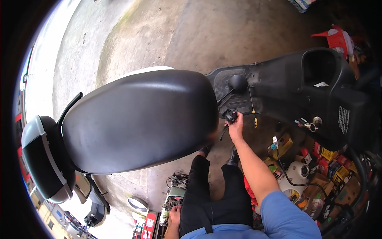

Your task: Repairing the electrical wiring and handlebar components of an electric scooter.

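Note:
My right hand (236,126) is closed around a small black part with a thin lever (230,115), held beside the front end of the scooter's black seat (139,119). Just beyond it, a round black mirror (238,83) on a stem shows over the footboard (227,77). A cable with a yellow end (255,121) hangs over the footboard's near edge. My left hand (174,216) is low at my left side with its fingers curled, next to a greenish tray of metal parts (175,195). What it grips, if anything, is too small to make out.
Keys (308,125) hang at the scooter's front panel. Boxes (328,155), a white round-bodied device (294,175) and a plastic bottle (316,205) crowd the right side. A top case (45,159) sits behind the seat. A red chair (338,40) stands at far right.

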### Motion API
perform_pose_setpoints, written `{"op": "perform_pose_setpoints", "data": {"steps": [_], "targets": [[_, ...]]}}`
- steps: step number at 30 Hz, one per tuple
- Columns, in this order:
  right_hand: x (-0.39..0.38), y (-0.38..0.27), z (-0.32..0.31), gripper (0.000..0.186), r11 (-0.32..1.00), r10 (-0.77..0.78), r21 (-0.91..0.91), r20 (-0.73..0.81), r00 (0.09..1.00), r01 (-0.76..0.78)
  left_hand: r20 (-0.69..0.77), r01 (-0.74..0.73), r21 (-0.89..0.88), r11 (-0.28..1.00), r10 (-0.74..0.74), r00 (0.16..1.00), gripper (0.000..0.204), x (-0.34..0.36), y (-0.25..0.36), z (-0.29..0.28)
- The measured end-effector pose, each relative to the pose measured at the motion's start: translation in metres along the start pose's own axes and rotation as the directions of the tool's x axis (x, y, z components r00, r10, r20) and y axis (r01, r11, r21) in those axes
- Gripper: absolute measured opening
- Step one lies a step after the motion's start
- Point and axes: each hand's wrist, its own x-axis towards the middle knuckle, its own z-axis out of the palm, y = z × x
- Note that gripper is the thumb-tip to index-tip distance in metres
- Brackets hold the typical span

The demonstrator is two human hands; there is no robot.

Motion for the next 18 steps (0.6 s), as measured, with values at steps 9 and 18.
{"op": "perform_pose_setpoints", "data": {"steps": [9,18], "targets": [[-0.082,-0.078,-0.023,0.046,0.978,0.119,0.172,-0.002,0.993,-0.117,0.044,-0.235,-0.002,0.972,0.235,0.971,0.017,0.030,0.118,0.000],[-0.132,-0.103,-0.027,0.046,0.938,0.209,-0.313,0.170,0.963,-0.148,0.331,-0.485,-0.415,0.770,0.625,0.707,0.053,0.011,0.317,0.088]]}}
